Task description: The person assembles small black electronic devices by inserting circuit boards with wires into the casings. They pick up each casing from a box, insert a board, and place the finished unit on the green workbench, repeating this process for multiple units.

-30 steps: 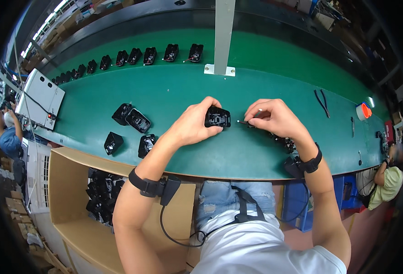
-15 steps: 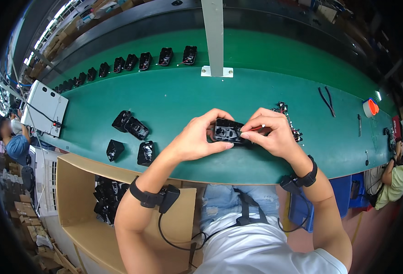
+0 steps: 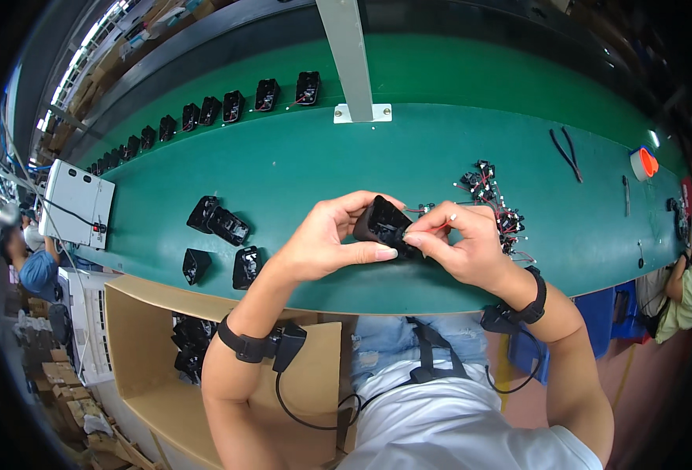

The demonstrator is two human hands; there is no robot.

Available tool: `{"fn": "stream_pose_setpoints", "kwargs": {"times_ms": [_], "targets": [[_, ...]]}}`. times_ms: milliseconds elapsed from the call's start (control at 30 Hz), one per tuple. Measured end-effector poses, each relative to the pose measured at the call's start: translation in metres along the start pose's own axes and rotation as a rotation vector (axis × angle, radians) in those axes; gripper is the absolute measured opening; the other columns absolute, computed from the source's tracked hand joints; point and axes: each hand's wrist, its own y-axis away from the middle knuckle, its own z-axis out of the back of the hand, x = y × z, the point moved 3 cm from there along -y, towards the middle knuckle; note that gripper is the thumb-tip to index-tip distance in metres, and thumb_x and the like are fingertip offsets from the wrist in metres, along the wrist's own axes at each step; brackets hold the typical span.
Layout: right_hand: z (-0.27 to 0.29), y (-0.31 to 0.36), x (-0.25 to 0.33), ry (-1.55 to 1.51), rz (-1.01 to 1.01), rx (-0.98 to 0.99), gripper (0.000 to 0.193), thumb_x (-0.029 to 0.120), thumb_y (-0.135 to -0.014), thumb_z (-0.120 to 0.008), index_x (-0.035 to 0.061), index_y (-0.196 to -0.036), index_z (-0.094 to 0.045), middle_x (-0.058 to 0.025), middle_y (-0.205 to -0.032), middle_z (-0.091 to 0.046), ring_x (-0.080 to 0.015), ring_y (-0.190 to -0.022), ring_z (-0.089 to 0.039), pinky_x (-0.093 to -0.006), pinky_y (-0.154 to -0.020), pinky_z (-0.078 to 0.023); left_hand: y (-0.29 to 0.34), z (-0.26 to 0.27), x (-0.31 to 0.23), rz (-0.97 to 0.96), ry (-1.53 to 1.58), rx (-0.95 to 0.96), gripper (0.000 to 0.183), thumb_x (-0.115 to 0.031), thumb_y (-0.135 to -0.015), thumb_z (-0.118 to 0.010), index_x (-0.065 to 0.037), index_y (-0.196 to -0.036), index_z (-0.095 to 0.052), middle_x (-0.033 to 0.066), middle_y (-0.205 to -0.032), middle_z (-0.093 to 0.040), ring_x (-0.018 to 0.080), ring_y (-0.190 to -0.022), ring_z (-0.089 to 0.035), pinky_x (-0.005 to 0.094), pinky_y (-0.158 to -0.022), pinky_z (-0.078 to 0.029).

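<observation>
Over the green bench, my left hand [image 3: 322,243] grips a black plastic housing [image 3: 377,222], tilted with its open side facing my right hand. My right hand [image 3: 467,243] pinches a thin red wire [image 3: 442,227] with a small white connector, its fingertips at the housing's edge. What sits under those fingertips is hidden. Just beyond the right hand lies a heap of small black wired parts [image 3: 487,188] with red leads and white plugs. To the left rest several more black housings [image 3: 228,226], some open side up.
A row of black housings [image 3: 268,94] lines the bench's far side, left of a metal post [image 3: 347,55]. Pliers [image 3: 567,157] and a tape roll [image 3: 642,163] lie right. A white metal box [image 3: 77,200] stands left. Below is a cardboard box [image 3: 142,345] holding black parts. People sit at both sides.
The housing in my left hand has turned from lying nearly flat to a steep tilt. My right hand keeps its pinch at the housing's right side. The whole view has shifted slightly.
</observation>
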Motion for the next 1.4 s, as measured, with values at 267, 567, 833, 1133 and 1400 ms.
{"fn": "stream_pose_setpoints", "kwargs": {"times_ms": [267,567,833,1133,1400], "targets": [[-0.001,0.002,0.001,0.072,0.076,-0.064,0.012,0.007,-0.085,-0.079,-0.0003,-0.086,-0.069,-0.0070,-0.075,-0.072,-0.0076,-0.058,-0.064,-0.0230,-0.051,-0.050,-0.003,-0.001,0.001,0.050,0.091,-0.005,0.052,-0.020,-0.086,-0.077,0.000,-0.130,-0.059,0.0055,-0.116,-0.066,0.0152,-0.108,-0.062,0.0326,-0.100,-0.047],[0.000,0.002,-0.005,-0.048,0.087,0.050,0.008,0.004,-0.082,-0.078,0.0030,-0.089,-0.076,-0.0106,-0.095,-0.070,-0.0145,-0.075,-0.063,-0.0263,-0.063,-0.050,-0.002,-0.018,0.007,0.034,0.242,0.014,0.049,-0.024,-0.094,-0.073,0.001,-0.132,-0.054,0.0042,-0.116,-0.064,0.0108,-0.105,-0.060,0.0281,-0.094,-0.050],[0.009,-0.007,0.011,0.115,0.196,0.181,0.031,0.011,-0.071,-0.086,0.0090,-0.101,-0.079,-0.0158,-0.126,-0.063,-0.0291,-0.114,-0.060,-0.0369,-0.082,-0.057,0.001,-0.019,0.014,0.077,0.301,-0.021,0.048,-0.037,-0.101,-0.060,-0.002,-0.133,-0.052,0.0073,-0.119,-0.063,0.0151,-0.107,-0.062,0.0341,-0.098,-0.050],[0.005,-0.002,0.006,0.129,0.094,0.090,0.027,0.008,-0.078,-0.081,0.0009,-0.104,-0.077,-0.0184,-0.131,-0.063,-0.0263,-0.105,-0.070,-0.0331,-0.086,-0.057,-0.006,-0.027,0.010,0.108,0.306,-0.138,0.050,-0.050,-0.102,-0.054,-0.005,-0.123,-0.060,0.0038,-0.102,-0.067,0.0106,-0.085,-0.063,0.0256,-0.077,-0.050],[0.009,-0.007,0.004,-0.152,0.015,0.271,0.027,0.009,-0.080,-0.076,0.0038,-0.106,-0.078,-0.0173,-0.133,-0.059,-0.0264,-0.121,-0.059,-0.0395,-0.094,-0.053,0.003,-0.022,0.000,0.041,0.163,0.015,0.051,-0.048,-0.102,-0.055,-0.004,-0.128,-0.059,0.0025,-0.103,-0.067,0.0091,-0.088,-0.062,0.0234,-0.077,-0.049]]}}
